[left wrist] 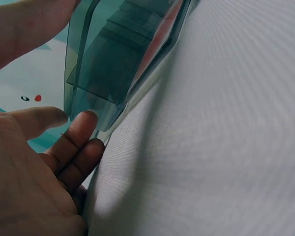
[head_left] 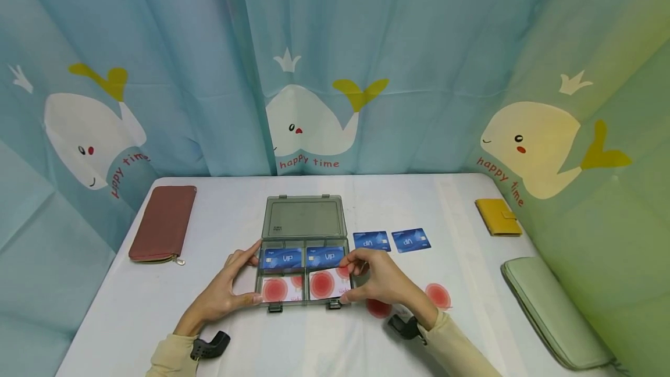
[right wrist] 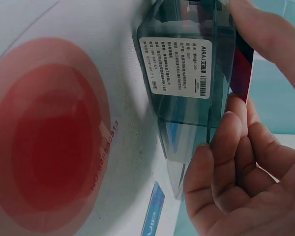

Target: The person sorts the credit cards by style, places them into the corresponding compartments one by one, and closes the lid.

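Observation:
A smoky clear plastic box (head_left: 306, 272) lies with its lid (head_left: 305, 217) folded back. Blue VIP cards (head_left: 283, 259) sit in its two far compartments, and a white card with a red circle (head_left: 274, 289) is in the near left one. My left hand (head_left: 222, 290) holds the box's left side, thumb by the near corner and fingers along the far part. My right hand (head_left: 384, 281) pinches another red-circle card (head_left: 323, 285) by its right side, tilted over the near right compartment. In the right wrist view that card (right wrist: 243, 69) stands past the box wall.
Two blue cards (head_left: 410, 240) lie right of the box. Red-circle cards (head_left: 438, 295) lie nearer, partly behind my right arm. A brown zip wallet (head_left: 164, 223) is at left; a yellow wallet (head_left: 498, 217) and a green pouch (head_left: 555, 310) are at right. A whale-print curtain (head_left: 419, 45) hangs behind.

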